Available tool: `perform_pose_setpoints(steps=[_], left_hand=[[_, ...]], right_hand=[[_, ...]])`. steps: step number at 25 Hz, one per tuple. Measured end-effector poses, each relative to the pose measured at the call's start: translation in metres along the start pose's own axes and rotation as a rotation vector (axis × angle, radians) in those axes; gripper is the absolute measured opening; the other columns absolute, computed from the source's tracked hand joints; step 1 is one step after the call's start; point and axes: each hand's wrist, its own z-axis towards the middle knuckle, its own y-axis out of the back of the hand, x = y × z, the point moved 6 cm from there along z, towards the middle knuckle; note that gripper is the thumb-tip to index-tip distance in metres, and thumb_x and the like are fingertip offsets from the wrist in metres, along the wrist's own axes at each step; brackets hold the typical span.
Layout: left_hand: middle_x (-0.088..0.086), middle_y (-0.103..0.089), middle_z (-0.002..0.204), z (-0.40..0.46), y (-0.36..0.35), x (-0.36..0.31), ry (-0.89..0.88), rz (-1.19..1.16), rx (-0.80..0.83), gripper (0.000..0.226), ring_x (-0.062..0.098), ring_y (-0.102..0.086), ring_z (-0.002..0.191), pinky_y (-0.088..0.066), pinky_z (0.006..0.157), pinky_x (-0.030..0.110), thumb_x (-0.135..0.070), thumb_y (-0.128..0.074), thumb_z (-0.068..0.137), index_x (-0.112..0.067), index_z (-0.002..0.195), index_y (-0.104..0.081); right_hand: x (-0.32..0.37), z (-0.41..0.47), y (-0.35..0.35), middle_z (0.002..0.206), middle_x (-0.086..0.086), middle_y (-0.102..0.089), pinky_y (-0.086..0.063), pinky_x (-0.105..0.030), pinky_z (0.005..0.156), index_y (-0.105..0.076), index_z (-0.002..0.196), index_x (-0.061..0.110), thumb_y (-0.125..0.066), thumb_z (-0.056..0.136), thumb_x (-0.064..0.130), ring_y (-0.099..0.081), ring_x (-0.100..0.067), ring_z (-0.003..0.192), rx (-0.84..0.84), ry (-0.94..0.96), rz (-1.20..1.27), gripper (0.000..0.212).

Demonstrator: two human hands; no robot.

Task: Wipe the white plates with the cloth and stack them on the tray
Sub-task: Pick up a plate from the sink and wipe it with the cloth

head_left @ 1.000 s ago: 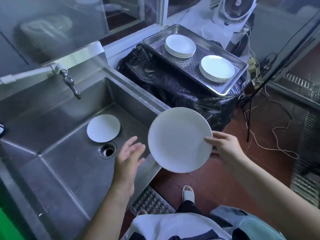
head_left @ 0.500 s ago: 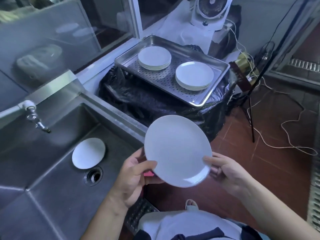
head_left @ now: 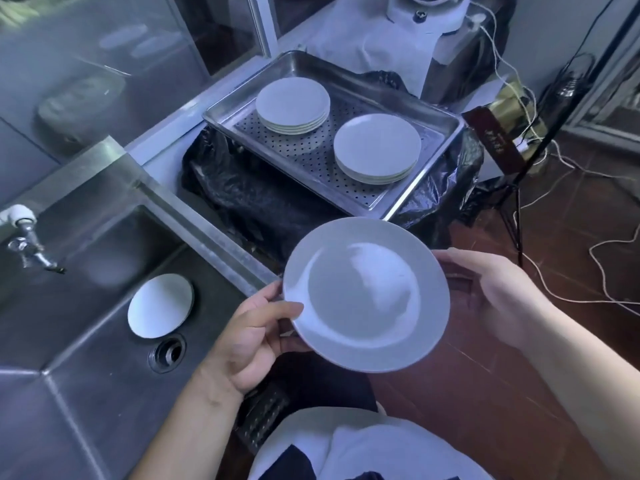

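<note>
- A person stood at a steel sink (head_left: pixel 104 393) and held one white plate (head_left: pixel 366 294) out in front, face up, tipped a little toward the camera.
- The left hand (head_left: pixel 249 344) gripped the plate at its left rim, thumb lying on top of the rim and the other fingers curled under it.
- The right hand (head_left: pixel 491 289) was at the plate's right rim, its fingers behind and under the edge; whether they pinched the rim or only steadied it, I could not tell.
- The held plate hung over the floor (head_left: pixel 519 375), just past the sink's right corner and near the front edge of the tray (head_left: pixel 408 202).
- The tray was a perforated steel one, set on something wrapped in black plastic (head_left: pixel 249 199), beside the sink.
- Two stacks of white plates sat in the tray, apart from each other: the far stack (head_left: pixel 292 105) toward its back left, the near stack (head_left: pixel 377 147) toward its right.
- Another plate (head_left: pixel 160 305) lay in the sink basin, leaning against the slope just above the drain (head_left: pixel 167 353).
- A tap (head_left: pixel 26 244) stuck out over the sink's left side.
- Loose cables (head_left: pixel 571 296) trailed over the reddish floor on the right.
- No cloth showed anywhere that I could see.
</note>
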Motion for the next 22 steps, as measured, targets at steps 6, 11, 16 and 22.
perform_pose_setpoints(steps=[6,11,16,22], left_hand=[[0.023,-0.069,0.123,0.075,0.001,-0.045,0.014,0.090,-0.083,0.055,0.031,-0.070,0.090,-0.062,0.066,0.042,-0.013,-0.067,0.076,-0.009,0.131,-0.061],[0.011,-0.071,0.125,0.151,0.002,-0.104,0.011,0.013,-0.138,0.041,0.030,-0.067,0.110,-0.059,0.086,0.057,-0.009,-0.060,0.090,-0.015,0.129,-0.066],[0.006,-0.075,0.119,0.216,0.005,-0.159,-0.036,-0.016,-0.260,0.043,0.025,-0.068,0.113,-0.058,0.085,0.062,-0.003,-0.053,0.094,-0.016,0.134,-0.062],[0.001,-0.075,0.116,0.293,0.027,-0.217,-0.082,-0.015,-0.488,0.039,0.020,-0.063,0.117,-0.060,0.087,0.055,-0.002,-0.053,0.090,-0.018,0.121,-0.072]], right_hand=[[0.058,0.076,-0.007,0.078,-0.005,-0.073,-0.054,-0.033,0.057,-0.078,0.091,0.009,-0.054,0.098,0.019,-0.068,-0.018,0.062,-0.073,-0.002,-0.110,0.027],[0.132,0.157,-0.033,0.077,-0.001,-0.071,-0.054,-0.038,0.066,-0.074,0.102,0.011,-0.051,0.102,0.035,-0.062,-0.021,0.066,-0.072,-0.055,-0.224,0.032],[0.196,0.238,-0.058,0.089,-0.005,-0.066,-0.052,-0.042,0.081,-0.069,0.102,0.007,-0.054,0.099,0.036,-0.063,-0.023,0.085,-0.049,-0.027,-0.326,0.033],[0.249,0.360,-0.114,0.090,-0.007,-0.065,-0.050,-0.036,0.075,-0.064,0.092,0.013,-0.057,0.092,0.033,-0.060,-0.022,0.080,0.064,-0.014,-0.425,0.021]])
